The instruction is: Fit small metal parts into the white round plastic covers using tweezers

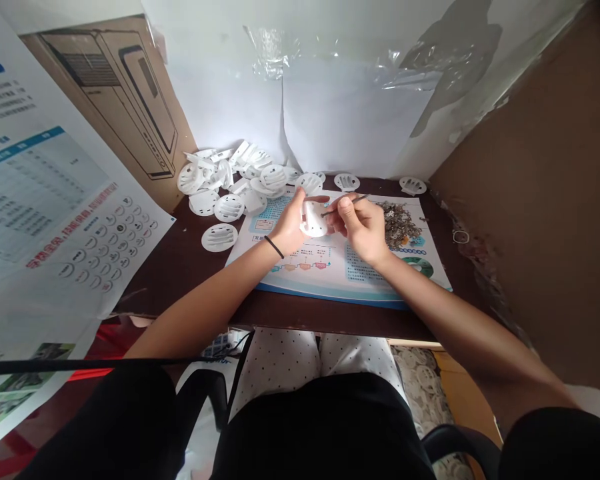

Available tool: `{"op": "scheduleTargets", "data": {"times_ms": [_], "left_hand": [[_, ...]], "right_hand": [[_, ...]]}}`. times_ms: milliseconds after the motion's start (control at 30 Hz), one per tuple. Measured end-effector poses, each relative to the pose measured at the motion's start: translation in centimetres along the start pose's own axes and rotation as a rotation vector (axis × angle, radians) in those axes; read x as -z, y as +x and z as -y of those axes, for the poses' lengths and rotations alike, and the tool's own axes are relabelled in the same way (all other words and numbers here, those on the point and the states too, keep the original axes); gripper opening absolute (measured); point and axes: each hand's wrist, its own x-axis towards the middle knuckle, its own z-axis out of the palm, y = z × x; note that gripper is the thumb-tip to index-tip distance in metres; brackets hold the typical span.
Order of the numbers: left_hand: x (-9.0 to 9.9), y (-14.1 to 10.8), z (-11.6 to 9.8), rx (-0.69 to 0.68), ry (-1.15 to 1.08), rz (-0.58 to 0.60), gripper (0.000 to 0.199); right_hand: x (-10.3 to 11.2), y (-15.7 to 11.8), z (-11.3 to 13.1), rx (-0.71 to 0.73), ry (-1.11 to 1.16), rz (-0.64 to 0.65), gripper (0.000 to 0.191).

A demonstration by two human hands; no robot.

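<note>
My left hand (291, 225), with a black band at its wrist, grips a round white plastic part (316, 221) above the printed sheet. My right hand (361, 223) is closed around a thin dark tool (359, 199), whose near end points at the white part; its exact kind does not show. The tip is at or very close to the part's surface, and I cannot tell whether it touches. Right of my right hand lies a heap of small metal pieces (400, 225). Similar white parts (229, 208) are piled on the left.
A printed sheet (300, 283) covers much of the dark table (325, 322). Single white parts (347, 182) lie along the back edge. Cardboard (153, 113) and a printed poster (45, 193) stand at the left, a brown panel (545, 200) at the right. White paper (355, 120) backs the table.
</note>
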Motion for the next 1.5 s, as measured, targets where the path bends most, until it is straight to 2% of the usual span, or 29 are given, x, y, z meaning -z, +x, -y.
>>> {"op": "scheduleTargets", "data": {"times_ms": [100,267,367,467,567,700,800,867,967,1067,1167,1300,1500], "left_hand": [[0.1,-0.5,-0.9,-0.021,-0.135,-0.017,0.046],[0.2,-0.5,-1.3,0.004,-0.225,-0.088,0.049],[-0.3,-0.8,-1.3,0.063,-0.202,-0.071,0.054],[-1.0,-1.4,-1.2,0.115,-0.228,-0.048,0.055],[-1.3,-1.8,-1.1,0.166,-0.104,-0.002,0.051],[-0.9,-1.4,-1.0,0.052,0.060,-0.128,0.043],[-0.2,-1.0,-0.9,0.003,0.149,-0.054,0.032],[0.1,-1.0,-0.9,-0.009,0.213,0.001,0.025],[0.2,-1.0,-0.7,-0.017,0.247,0.018,0.022],[0.0,-1.1,-0.5,-0.050,0.209,0.017,0.021],[0.0,-1.1,-0.4,-0.080,0.185,0.026,0.018],[0.0,-1.3,-0.4,-0.065,0.243,0.011,0.019],[0.1,-1.3,-0.3,-0.113,0.246,-0.011,0.020]], "right_hand": [[0.7,-0.1,-0.1,0.204,-0.209,-0.063,0.040],[1.1,-0.2,-2.0,0.514,-0.529,0.184,0.033],[0.9,-0.2,-2.3,0.548,-0.641,0.270,0.034],[1.1,0.1,-2.0,0.498,-0.640,0.213,0.030],[1.6,0.7,-1.8,0.407,-0.502,0.098,0.029],[2.1,1.6,-2.6,0.099,-0.286,-0.062,0.031],[2.2,2.1,-3.5,-0.057,-0.175,-0.125,0.037],[2.3,2.3,-4.0,-0.106,-0.124,-0.127,0.041],[2.3,2.4,-4.3,-0.152,-0.067,-0.084,0.045],[2.3,2.3,-4.0,-0.206,0.007,-0.034,0.048],[2.1,2.1,-3.7,-0.261,0.107,-0.039,0.051],[1.8,2.1,-3.1,-0.319,0.181,-0.038,0.053],[2.0,2.3,-2.7,-0.417,0.270,0.010,0.055]]}}
